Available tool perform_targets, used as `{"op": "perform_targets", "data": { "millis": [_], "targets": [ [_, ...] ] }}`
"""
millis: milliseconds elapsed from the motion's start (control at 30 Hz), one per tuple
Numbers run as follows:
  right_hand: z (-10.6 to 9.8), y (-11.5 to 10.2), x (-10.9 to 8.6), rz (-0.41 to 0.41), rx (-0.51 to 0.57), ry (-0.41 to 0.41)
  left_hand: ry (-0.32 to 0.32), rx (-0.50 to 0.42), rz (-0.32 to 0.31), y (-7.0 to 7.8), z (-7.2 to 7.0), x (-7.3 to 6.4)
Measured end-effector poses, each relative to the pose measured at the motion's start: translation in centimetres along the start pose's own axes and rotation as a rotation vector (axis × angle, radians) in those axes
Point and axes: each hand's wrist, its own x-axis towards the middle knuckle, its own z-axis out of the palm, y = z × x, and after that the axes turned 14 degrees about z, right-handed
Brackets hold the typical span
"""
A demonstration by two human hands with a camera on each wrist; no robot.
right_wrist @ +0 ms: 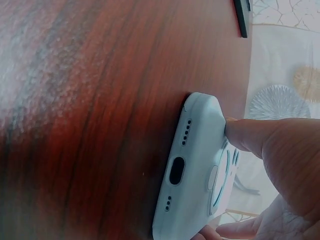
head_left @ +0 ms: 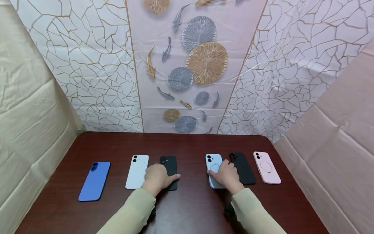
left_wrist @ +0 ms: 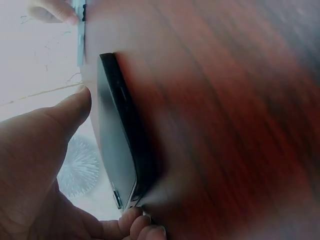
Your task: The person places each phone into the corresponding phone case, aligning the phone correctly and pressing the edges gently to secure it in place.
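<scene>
In the head view my left hand (head_left: 157,177) is over a black phone (head_left: 172,169) lying face down. Its thumb points right, past the phone's edge. From the left wrist, the thumb (left_wrist: 75,107) stands apart from the black phone (left_wrist: 125,125), while curled fingertips (left_wrist: 142,225) sit right at its other long side. My right hand (head_left: 226,175) grips a light blue phone (head_left: 214,167) with a ring on its back. The right wrist view has the thumb (right_wrist: 245,134) against one edge of the light blue phone (right_wrist: 192,165) and fingers at the opposite edge.
A white phone (head_left: 137,172) and a blue phone (head_left: 94,181) lie left of my left hand. Right of the light blue one are a black phone (head_left: 243,168) and a pink phone (head_left: 266,167). The brown table (head_left: 193,208) meets patterned cloth (head_left: 181,97) at its back.
</scene>
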Motion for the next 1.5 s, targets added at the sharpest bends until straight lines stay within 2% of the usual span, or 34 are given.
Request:
{"op": "perform_targets", "data": {
  "millis": [267, 500, 800, 933, 1033, 1200, 1367, 1500],
  "targets": [
    [-0.26, -0.12, -0.15, 0.002, -0.001, -0.012, -0.042, 0.042, -0.070, 0.80, -0.09, 0.31],
    [-0.44, -0.34, -0.21, -0.011, -0.029, 0.000, -0.066, 0.019, -0.070, 0.61, -0.04, 0.61],
    [-0.70, -0.93, -0.13, -0.028, -0.049, 0.039, -0.094, -0.025, -0.056, 0.05, -0.67, 0.63],
    [-0.51, -0.77, -0.25, -0.017, -0.046, 0.031, -0.101, -0.074, -0.059, 0.18, -0.63, 0.47],
    [-0.33, -0.55, -0.35, -0.012, -0.036, 0.028, -0.095, -0.155, -0.084, 0.46, -0.41, 0.33],
    [-0.13, -0.32, -0.43, -0.033, 0.013, 0.053, -0.051, -0.273, -0.126, 0.68, 0.06, 0.15],
    [-0.15, -0.25, -0.41, -0.050, 0.081, 0.057, -0.015, -0.296, -0.097, 0.31, 0.27, -0.19],
    [-0.37, -0.09, -0.30, -0.049, 0.137, 0.004, -0.007, -0.359, -0.085, -0.07, 0.10, -0.23]
  ]
}}
